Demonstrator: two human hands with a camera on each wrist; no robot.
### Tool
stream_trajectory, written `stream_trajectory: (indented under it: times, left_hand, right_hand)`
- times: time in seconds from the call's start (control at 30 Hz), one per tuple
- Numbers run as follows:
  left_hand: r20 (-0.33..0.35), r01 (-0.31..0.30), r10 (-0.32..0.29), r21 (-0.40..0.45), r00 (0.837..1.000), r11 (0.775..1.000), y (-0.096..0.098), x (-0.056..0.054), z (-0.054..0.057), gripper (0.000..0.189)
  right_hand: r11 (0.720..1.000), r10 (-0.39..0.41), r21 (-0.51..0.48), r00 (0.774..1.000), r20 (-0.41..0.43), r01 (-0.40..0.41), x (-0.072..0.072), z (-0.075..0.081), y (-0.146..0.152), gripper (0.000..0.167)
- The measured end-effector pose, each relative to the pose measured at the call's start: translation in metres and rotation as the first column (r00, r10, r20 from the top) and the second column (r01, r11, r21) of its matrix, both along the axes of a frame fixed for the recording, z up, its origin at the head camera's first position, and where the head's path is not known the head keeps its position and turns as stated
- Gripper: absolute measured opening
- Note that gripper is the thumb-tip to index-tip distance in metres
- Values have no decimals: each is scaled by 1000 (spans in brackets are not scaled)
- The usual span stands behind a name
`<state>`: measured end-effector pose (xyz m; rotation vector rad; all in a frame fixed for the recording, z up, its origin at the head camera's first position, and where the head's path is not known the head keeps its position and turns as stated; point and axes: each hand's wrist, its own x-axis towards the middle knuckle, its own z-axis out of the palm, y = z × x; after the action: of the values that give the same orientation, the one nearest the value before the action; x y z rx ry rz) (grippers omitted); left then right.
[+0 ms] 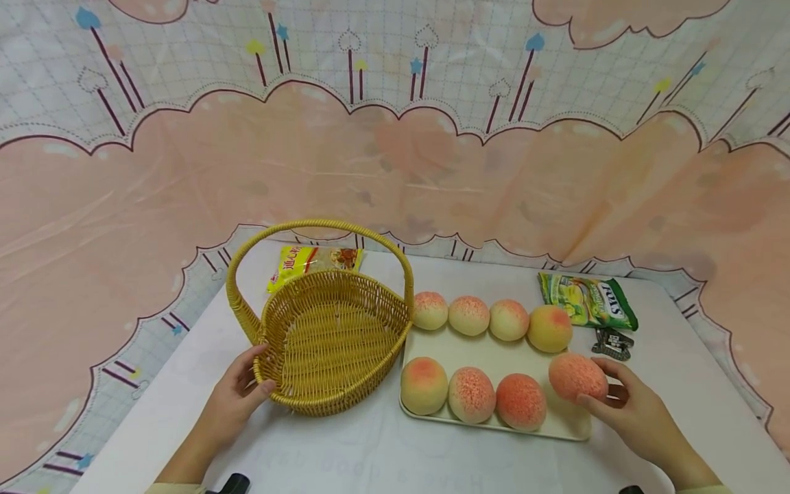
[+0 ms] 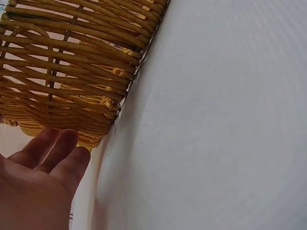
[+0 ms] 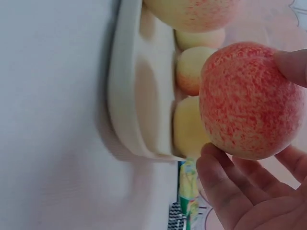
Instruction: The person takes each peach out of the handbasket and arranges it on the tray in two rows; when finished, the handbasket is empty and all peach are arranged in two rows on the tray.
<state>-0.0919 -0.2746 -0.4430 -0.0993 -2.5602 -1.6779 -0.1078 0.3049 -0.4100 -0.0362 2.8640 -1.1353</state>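
Observation:
My right hand (image 1: 638, 412) holds a speckled pink-red peach (image 1: 577, 376) between thumb and fingers. In the right wrist view the same peach (image 3: 252, 100) is raised beyond the tray's rim, with the thumb on one side and the fingertips on the other. At the left side of the golden wicker basket (image 1: 339, 336), my left hand (image 1: 231, 391) grips the rim. The left wrist view shows its fingers (image 2: 67, 153) against the woven outer wall. Inside, the basket's bare woven bottom shows. Peaches stand in two rows on the cream tray (image 1: 494, 357), the back row including a yellow peach (image 1: 550, 328).
A yellow food packet (image 1: 315, 261) lies behind the basket. Right of the tray's back corner are a green FOX'S candy bag (image 1: 589, 300) and a small black-patterned item (image 1: 612, 343). The basket's tall handle (image 1: 321, 224) arches above it. A patterned cloth (image 1: 395, 171) hangs behind the white table.

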Motion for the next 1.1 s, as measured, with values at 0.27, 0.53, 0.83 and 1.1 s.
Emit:
stream_trajectory:
  times: [0.27, 0.53, 0.83, 1.1]
  left_hand:
    - [-20, 5, -5, 5, 1000, 1000, 0, -1, -2, 59]
    - [-6, 3, -3, 11, 1000, 1000, 0, 0, -1, 60]
    - [-21, -2, 2, 5, 1000, 1000, 0, 1, -3, 58]
    - [-8, -1, 1, 7, 1000, 1000, -1, 1, -2, 59]
  right_hand:
    - [1000, -25, 2, 998, 57, 25, 1, -6, 0, 80]
    - [999, -32, 1, 995, 99, 32, 4, -12, -4, 81]
    - [1000, -12, 25, 998, 61, 11, 10, -19, -7, 83]
    - [998, -10, 65, 999, 47, 7, 13, -24, -9, 78]
